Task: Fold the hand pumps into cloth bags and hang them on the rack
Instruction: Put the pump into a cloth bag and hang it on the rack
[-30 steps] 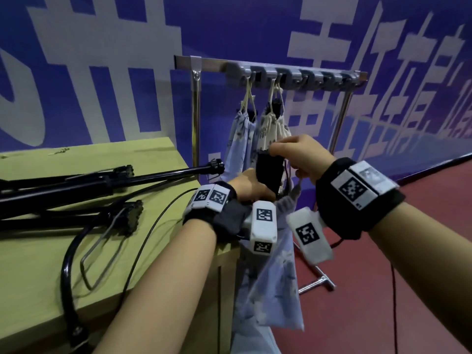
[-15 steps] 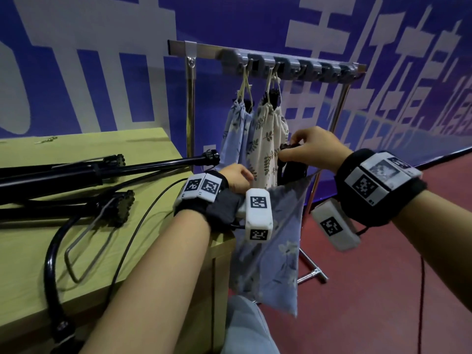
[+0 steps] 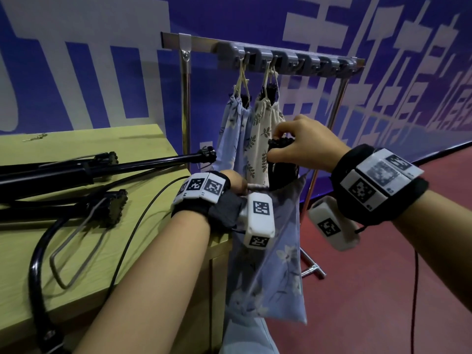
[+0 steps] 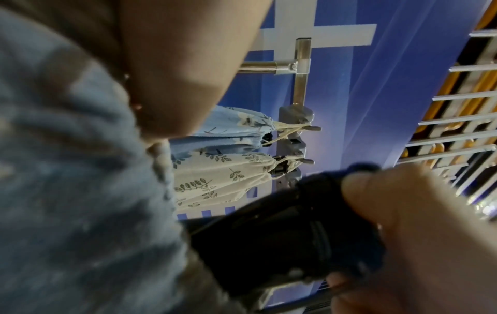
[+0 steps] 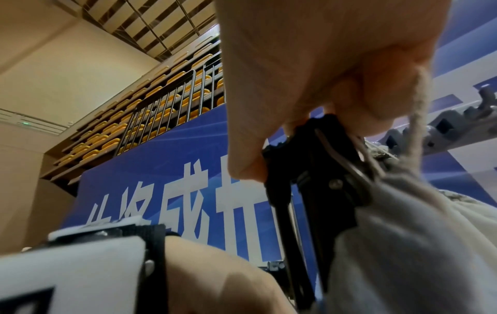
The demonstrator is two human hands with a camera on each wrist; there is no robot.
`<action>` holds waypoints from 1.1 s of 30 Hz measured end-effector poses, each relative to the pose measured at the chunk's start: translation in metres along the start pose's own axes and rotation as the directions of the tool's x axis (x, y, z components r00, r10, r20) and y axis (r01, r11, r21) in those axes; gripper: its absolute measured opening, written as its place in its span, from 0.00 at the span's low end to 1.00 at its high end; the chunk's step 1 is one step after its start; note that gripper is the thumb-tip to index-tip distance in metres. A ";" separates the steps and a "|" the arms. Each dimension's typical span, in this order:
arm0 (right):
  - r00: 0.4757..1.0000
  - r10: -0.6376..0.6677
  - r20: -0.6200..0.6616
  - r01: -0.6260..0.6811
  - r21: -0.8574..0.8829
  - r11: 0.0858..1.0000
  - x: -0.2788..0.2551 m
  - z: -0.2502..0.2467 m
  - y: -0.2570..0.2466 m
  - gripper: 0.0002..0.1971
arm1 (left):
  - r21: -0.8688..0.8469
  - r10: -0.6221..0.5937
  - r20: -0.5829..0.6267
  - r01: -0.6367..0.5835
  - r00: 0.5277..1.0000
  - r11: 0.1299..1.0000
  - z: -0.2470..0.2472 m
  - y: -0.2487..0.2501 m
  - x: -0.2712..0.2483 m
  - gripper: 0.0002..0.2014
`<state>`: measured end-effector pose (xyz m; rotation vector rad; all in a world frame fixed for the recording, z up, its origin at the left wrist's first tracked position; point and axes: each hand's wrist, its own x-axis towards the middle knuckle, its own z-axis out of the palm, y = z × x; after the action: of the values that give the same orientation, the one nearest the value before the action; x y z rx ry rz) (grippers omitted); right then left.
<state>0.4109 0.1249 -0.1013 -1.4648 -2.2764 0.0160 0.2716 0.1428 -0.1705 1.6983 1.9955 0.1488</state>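
Note:
My left hand grips the drawstring mouth of a blue floral cloth bag that hangs off the table's corner. My right hand pinches the top of a folded black hand pump, whose lower part stands inside that bag. In the right wrist view my fingertips clamp the pump's head, and a drawstring runs past my hand. In the left wrist view the bag cloth fills the left side beside the pump. A metal rack with grey hooks stands just behind.
Two filled bags hang on the rack's left hooks, one blue and one cream with leaves. Further hooks to the right are bare. Several black pumps and a hose lie on the yellow-green table. The floor is red.
My right hand has carried the pump's top a little right, away from my left hand, and the bag's mouth is stretched wider between them. The rack looks closer.

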 end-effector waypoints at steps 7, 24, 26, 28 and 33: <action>0.999 -0.014 -0.049 0.015 0.013 1.000 0.004 -0.011 0.008 0.16 | -0.171 0.124 -0.235 -0.166 0.964 0.971 -0.003 -0.005 0.018 0.19; 0.990 -0.121 0.068 0.128 -0.115 0.985 0.008 0.014 -0.010 0.14 | -0.970 0.063 -0.080 -0.092 0.995 0.225 -0.009 -0.011 0.004 0.19; 0.991 -0.107 0.078 0.116 -0.113 0.987 0.009 0.018 -0.011 0.14 | -0.978 0.039 -0.097 -0.103 0.994 0.183 -0.008 -0.011 0.004 0.17; 0.993 -0.092 0.069 0.098 -0.102 0.990 0.010 0.020 -0.011 0.14 | -0.985 0.019 -0.097 -0.099 0.995 0.139 -0.009 -0.010 0.002 0.16; 0.995 -0.076 0.058 0.082 -0.104 0.991 0.011 0.025 -0.014 0.17 | -0.975 0.037 -0.108 -0.113 0.994 0.190 -0.009 -0.009 -0.002 0.17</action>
<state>0.3864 0.1336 -0.1169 -1.4411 -2.4110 -0.0918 0.2598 0.1412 -0.1653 0.8313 1.1947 1.2671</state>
